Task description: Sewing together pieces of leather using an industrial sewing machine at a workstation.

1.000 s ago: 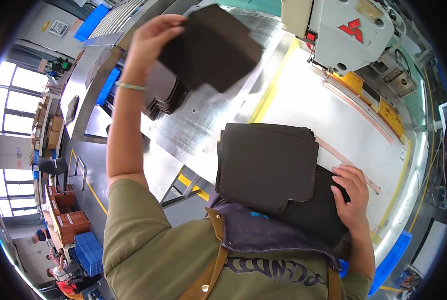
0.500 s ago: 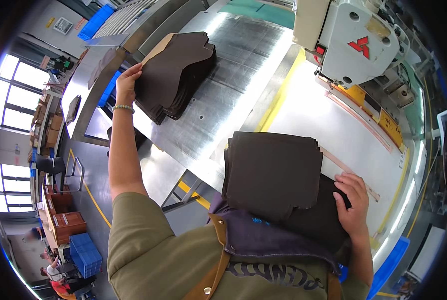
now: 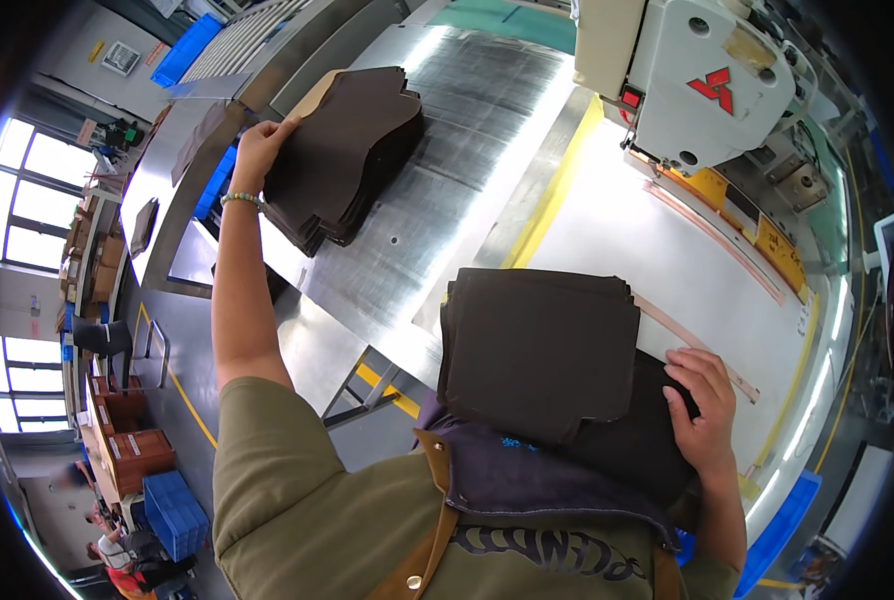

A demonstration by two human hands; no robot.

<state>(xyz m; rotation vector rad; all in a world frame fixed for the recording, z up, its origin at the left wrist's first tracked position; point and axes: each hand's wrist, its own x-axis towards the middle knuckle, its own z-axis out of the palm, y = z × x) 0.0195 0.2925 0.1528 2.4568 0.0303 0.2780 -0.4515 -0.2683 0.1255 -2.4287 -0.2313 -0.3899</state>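
The left hand (image 3: 269, 150), a beaded bracelet (image 3: 242, 200) at its wrist, reaches to the near-left edge of a stack of dark brown sheets (image 3: 339, 140), with its thumb and fingers close together at that edge; whether they pinch a sheet cannot be told. The stack lies immediately to the right of this hand on the metal tabletop (image 3: 452, 175), its layers slightly uneven, and a tan piece (image 3: 319, 93) shows along its border just beyond the fingertips. The right hand (image 3: 702, 408) lies palm down, thumb apart from the curved fingers, touching the right edge of a black piece (image 3: 632, 435). To the left of the right hand is a second stack of dark sheets (image 3: 539, 345), roughly square, with misaligned edges, overlapping the black piece in view. Beyond the right hand extends a white surface (image 3: 607, 240), on which a thin copper-coloured strip (image 3: 682, 330) passes close to the fingers. Farther beyond that hand stands a white machine head (image 3: 682, 120), with yellow blocks (image 3: 782, 250) beside it. A yellow band (image 3: 557, 195) runs between the left-hand stack and the machine head.
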